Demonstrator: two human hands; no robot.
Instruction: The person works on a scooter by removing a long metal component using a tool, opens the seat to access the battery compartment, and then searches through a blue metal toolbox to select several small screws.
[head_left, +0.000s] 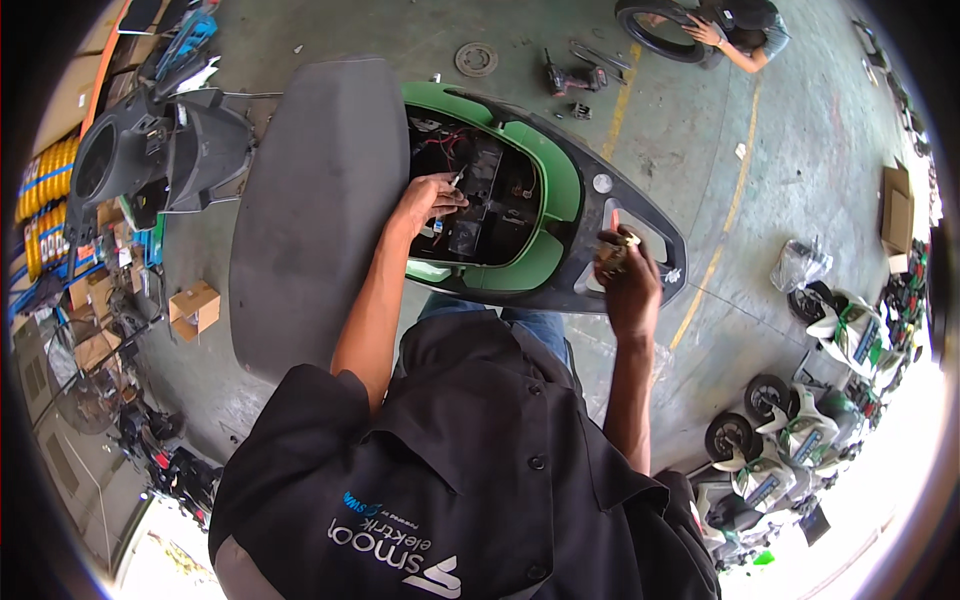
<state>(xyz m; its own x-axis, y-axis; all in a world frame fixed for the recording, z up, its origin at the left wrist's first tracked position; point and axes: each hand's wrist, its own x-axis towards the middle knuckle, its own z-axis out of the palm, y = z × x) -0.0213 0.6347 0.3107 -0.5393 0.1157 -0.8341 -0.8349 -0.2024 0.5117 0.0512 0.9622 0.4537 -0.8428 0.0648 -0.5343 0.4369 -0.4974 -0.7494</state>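
Note:
A green-and-black scooter body (560, 190) lies across my lap area, its storage bay (490, 215) open with wires, black parts and a small blue-and-white item inside. A large dark grey seat or panel (295, 200) is on its left. My left hand (428, 200) reaches into the bay, fingers curled on a small light-coloured object (456, 180); its exact shape is unclear. Over the tail section, my right hand (628, 270) grips a small red-and-metal item (615, 225), too small to identify.
Black plastic bodywork (190, 150) and a cardboard box (195, 310) are left. Ahead lie a drill (565, 75) and metal disc (476, 59); another person (755, 35) handles a tire (650, 40). Several scooters (780, 450), a bagged item (798, 262) and cardboard (895, 210) line the right.

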